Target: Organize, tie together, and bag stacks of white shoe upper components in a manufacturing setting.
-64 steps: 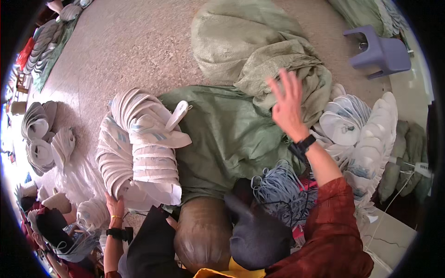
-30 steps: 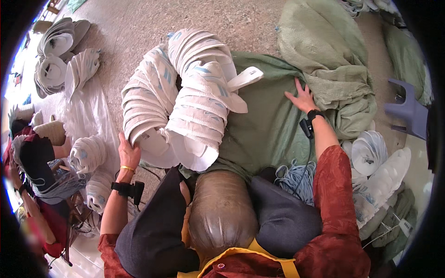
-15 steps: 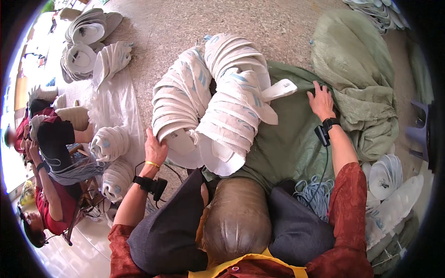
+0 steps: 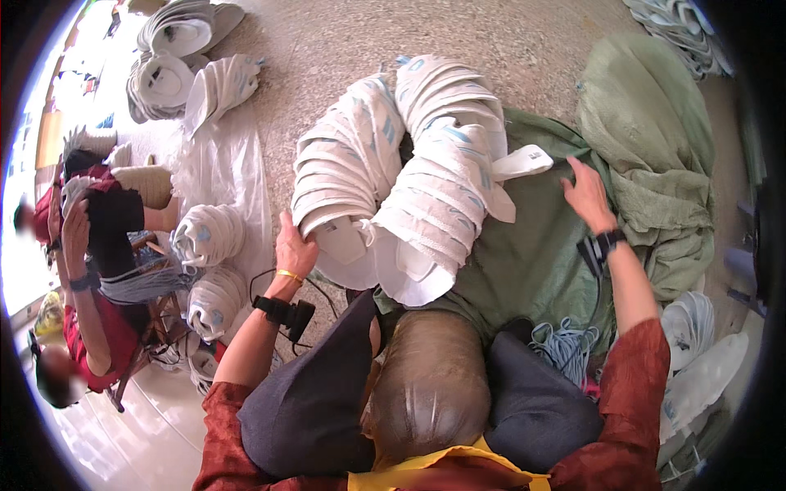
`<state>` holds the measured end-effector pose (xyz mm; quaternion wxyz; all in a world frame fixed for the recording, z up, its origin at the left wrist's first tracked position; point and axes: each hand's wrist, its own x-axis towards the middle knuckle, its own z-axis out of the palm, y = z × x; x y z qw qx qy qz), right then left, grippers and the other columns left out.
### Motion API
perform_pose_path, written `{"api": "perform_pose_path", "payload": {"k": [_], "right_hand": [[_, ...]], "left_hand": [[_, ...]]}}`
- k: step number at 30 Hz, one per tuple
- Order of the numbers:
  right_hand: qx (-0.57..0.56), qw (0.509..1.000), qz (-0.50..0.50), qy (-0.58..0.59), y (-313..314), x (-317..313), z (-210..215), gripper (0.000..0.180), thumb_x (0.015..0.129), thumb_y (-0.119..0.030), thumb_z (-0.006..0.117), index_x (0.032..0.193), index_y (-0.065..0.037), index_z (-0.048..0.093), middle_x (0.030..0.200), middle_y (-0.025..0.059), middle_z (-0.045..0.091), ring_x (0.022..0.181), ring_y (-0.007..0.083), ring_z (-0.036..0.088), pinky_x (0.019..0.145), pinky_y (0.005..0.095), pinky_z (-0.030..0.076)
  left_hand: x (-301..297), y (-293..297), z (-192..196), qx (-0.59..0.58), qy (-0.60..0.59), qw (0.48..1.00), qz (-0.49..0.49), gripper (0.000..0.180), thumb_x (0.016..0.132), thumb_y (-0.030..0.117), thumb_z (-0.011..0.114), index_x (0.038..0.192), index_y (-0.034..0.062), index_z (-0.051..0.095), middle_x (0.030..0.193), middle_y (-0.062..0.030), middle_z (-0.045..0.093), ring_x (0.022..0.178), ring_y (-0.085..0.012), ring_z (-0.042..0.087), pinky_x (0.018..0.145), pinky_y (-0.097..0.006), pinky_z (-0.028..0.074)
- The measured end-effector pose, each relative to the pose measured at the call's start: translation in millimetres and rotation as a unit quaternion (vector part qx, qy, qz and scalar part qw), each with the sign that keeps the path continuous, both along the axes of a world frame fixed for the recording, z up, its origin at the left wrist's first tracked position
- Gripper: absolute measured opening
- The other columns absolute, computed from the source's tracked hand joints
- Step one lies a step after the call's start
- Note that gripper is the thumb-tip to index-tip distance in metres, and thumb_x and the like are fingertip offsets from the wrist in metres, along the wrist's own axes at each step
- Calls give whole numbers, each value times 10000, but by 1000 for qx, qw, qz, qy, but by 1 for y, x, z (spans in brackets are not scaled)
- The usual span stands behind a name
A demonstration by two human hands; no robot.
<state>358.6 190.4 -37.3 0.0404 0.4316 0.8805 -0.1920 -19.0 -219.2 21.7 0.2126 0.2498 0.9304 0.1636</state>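
Curved stacks of nested white shoe uppers with blue marks lie before me: a left stack [image 4: 348,155] and a right stack [image 4: 434,196]. My left hand [image 4: 296,248] closes on the near end of the left stack, thumb on the inner side, some fingers hidden. A white tongue-shaped piece [image 4: 524,162] juts from the right stack. Beside its tip, my right hand [image 4: 588,195] is open and empty over a dark green cloth [image 4: 524,245]. Whether it touches the cloth is unclear. Both wrists carry black straps with a cable.
A brown plastic-wrapped roll [image 4: 430,385] sits between my thighs, with light blue cord [image 4: 565,350] beside the right one. A pale green sack [image 4: 647,155] lies right. At left, two people sit near more upper stacks [image 4: 211,233], and clear plastic sheeting [image 4: 225,155] covers the floor.
The whole view has shifted, moving the scene rightward. My right hand has turned, its fingers angling more to the left and less spread. My left hand stays at the stack's near end.
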Motion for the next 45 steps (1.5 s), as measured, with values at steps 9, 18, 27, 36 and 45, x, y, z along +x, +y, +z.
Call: {"api": "perform_pose_path", "payload": {"k": [9,18,27,36,45], "right_hand": [[-260,923,104,262,-162,-124,139,128,852,-143,677,854,-18,707,719,160,668,582,212,636,569,330,486],[-424,904,43,31,-266,-207,99,432,939,-310,630,935,120,593,712,134,656,560,179,665,489,322,560],[-459,878,-63,122,-267,-208,94,251,993,-197,508,860,-4,598,655,59,625,486,118,583,412,260,482],[-464,881,19,93,-243,-195,108,281,1004,-247,491,844,-42,597,619,10,582,494,81,546,428,237,456],[-455,883,71,95,-236,-188,123,265,952,-204,525,792,-1,584,601,109,589,532,211,598,532,359,476]], "left_hand": [[-16,-9,14,31,-31,999,-32,426,785,103,653,1113,-7,405,1005,-337,622,1009,-518,588,816,-531,472],[10,-20,61,233,58,963,-126,271,727,76,722,860,22,491,818,-153,536,803,-367,545,708,-443,449],[53,-5,15,311,-179,926,-114,356,795,-7,647,1081,27,438,908,-171,572,725,-324,629,672,-425,516],[71,20,-14,257,-253,932,36,246,883,64,641,1086,28,507,861,-125,628,709,-179,604,660,-334,501],[44,11,23,180,-262,943,-101,145,886,123,666,868,3,587,710,-78,632,637,-160,593,611,-316,480]]}}
